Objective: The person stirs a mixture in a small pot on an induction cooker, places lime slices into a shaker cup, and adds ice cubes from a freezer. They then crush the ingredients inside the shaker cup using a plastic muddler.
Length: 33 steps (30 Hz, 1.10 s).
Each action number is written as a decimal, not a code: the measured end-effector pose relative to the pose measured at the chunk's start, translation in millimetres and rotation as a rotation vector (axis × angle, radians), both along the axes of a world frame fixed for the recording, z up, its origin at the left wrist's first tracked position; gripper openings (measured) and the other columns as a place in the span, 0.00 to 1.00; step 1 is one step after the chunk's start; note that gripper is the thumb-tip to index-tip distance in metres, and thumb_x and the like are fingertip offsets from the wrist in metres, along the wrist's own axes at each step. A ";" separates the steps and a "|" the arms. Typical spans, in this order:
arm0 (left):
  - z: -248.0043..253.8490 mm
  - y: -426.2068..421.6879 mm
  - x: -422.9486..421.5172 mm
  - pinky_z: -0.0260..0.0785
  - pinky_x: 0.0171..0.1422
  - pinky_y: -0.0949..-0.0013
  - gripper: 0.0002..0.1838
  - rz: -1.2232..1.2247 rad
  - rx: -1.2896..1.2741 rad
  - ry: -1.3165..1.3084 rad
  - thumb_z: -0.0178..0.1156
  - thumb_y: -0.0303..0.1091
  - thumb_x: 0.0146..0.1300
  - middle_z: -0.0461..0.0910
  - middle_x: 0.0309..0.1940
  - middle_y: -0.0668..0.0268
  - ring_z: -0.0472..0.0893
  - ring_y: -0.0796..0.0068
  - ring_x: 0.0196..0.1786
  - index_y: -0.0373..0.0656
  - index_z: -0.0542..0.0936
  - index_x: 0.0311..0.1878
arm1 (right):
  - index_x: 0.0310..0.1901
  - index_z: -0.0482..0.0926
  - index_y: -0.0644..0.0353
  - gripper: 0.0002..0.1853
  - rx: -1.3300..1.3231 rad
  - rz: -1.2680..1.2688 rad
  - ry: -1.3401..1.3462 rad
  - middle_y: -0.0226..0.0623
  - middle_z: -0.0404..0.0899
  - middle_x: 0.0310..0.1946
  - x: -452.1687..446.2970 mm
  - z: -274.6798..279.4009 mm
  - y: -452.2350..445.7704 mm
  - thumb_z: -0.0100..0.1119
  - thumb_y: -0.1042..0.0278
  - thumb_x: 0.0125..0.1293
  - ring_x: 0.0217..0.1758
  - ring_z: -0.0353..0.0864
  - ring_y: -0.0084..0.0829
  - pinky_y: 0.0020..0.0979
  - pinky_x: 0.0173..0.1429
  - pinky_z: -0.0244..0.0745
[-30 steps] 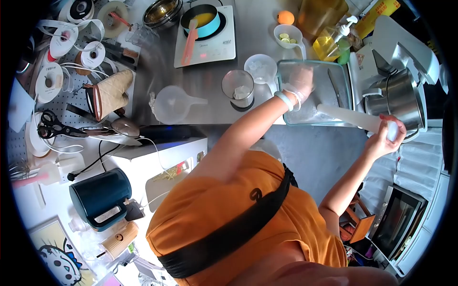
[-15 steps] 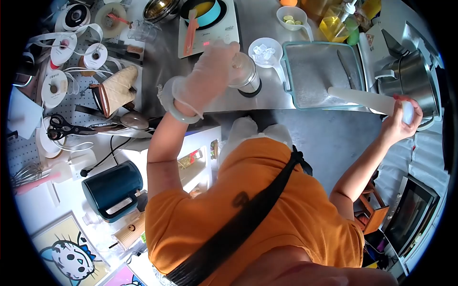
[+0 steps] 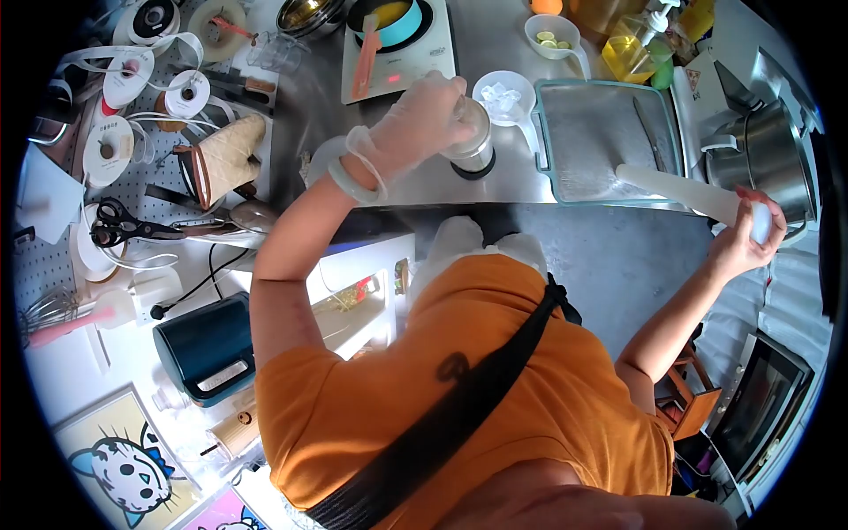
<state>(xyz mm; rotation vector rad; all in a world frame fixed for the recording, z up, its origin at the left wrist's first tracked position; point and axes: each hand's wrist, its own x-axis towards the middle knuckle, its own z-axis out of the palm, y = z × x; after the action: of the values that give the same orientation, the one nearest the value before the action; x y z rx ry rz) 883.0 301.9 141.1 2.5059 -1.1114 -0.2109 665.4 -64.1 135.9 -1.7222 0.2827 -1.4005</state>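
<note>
My left hand [image 3: 422, 125], in a thin clear glove, has its fingers closed round the near-left side of a clear glass [image 3: 478, 140] at the counter's front edge. The glass stands upright on a dark round base; my fingers hide part of its rim. On the right, my right hand [image 3: 749, 237] grips the wide end of a long whitish tapered tool [image 3: 678, 188], whose narrow tip hangs over a glass tray [image 3: 583, 196]. A knife [image 3: 649, 132] lies in the tray. Next to the glass is a white handled bowl [image 3: 526, 121] of ice.
Behind sit a hob [image 3: 405, 79] with a blue pot [image 3: 402, 29], a bowl of cut citrus [image 3: 572, 49] and a yellow pump bottle [image 3: 629, 57]. At right is a steel pot [image 3: 773, 150]. Ribbon spools [image 3: 108, 150], scissors [image 3: 119, 223] and a kettle [image 3: 208, 349] are at left.
My left hand has moved left from over the tray to the glass and taken hold of it. My right hand still holds the tapered tool. The view has shifted slightly.
</note>
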 end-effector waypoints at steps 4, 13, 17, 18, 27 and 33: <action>-6.2 3.2 1.9 0.66 0.42 0.60 0.18 -0.018 -0.070 0.005 0.66 0.38 0.51 0.75 0.29 0.53 0.76 0.58 0.37 0.34 0.74 0.38 | 0.43 0.71 0.67 0.13 0.016 -0.007 -0.031 0.46 0.81 0.35 -4.8 -4.1 -13.2 0.59 0.83 0.57 0.38 0.83 0.36 0.34 0.48 0.78; -7.9 0.7 -3.1 0.68 0.40 0.58 0.19 -0.035 -0.167 -0.083 0.64 0.37 0.48 0.73 0.26 0.46 0.76 0.52 0.33 0.30 0.74 0.36 | 0.42 0.71 0.66 0.11 -0.004 0.006 -0.043 0.45 0.80 0.35 -8.5 -8.7 -23.2 0.57 0.84 0.58 0.39 0.82 0.36 0.36 0.50 0.79; 1.7 -1.0 -3.7 0.70 0.43 0.57 0.20 -0.008 -0.121 -0.105 0.62 0.38 0.48 0.74 0.27 0.45 0.77 0.48 0.36 0.29 0.74 0.36 | 0.41 0.72 0.67 0.10 -0.005 -0.029 -0.014 0.45 0.80 0.34 -5.5 -4.6 -16.7 0.58 0.83 0.57 0.39 0.82 0.36 0.36 0.49 0.78; 3.4 -0.4 -3.4 0.71 0.44 0.59 0.20 0.004 -0.137 -0.110 0.62 0.38 0.48 0.75 0.28 0.45 0.78 0.49 0.37 0.30 0.74 0.37 | 0.41 0.72 0.67 0.10 -0.009 -0.020 -0.014 0.45 0.80 0.34 -4.2 -3.5 -15.4 0.58 0.83 0.57 0.39 0.82 0.36 0.36 0.49 0.78; 4.4 67.9 33.5 0.72 0.47 0.63 0.22 0.525 -0.330 -0.287 0.68 0.44 0.49 0.79 0.38 0.53 0.80 0.58 0.44 0.38 0.77 0.41 | 0.42 0.72 0.66 0.12 0.016 -0.003 -0.058 0.45 0.81 0.33 3.9 1.0 -6.6 0.61 0.81 0.57 0.37 0.82 0.35 0.36 0.47 0.78; -156.7 63.0 42.6 0.74 0.51 0.55 0.18 0.486 0.059 0.028 0.70 0.37 0.49 0.77 0.45 0.53 0.77 0.50 0.49 0.39 0.78 0.41 | 0.38 0.78 0.68 0.08 0.066 -0.083 -0.047 0.48 0.81 0.32 16.3 23.1 -16.2 0.62 0.81 0.54 0.33 0.82 0.35 0.33 0.41 0.78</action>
<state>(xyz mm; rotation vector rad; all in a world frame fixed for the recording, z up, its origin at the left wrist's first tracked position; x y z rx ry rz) 925.6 364.8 -15.7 2.7234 -0.4638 -0.1402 681.7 -80.3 158.9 -1.6374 0.3739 -1.4734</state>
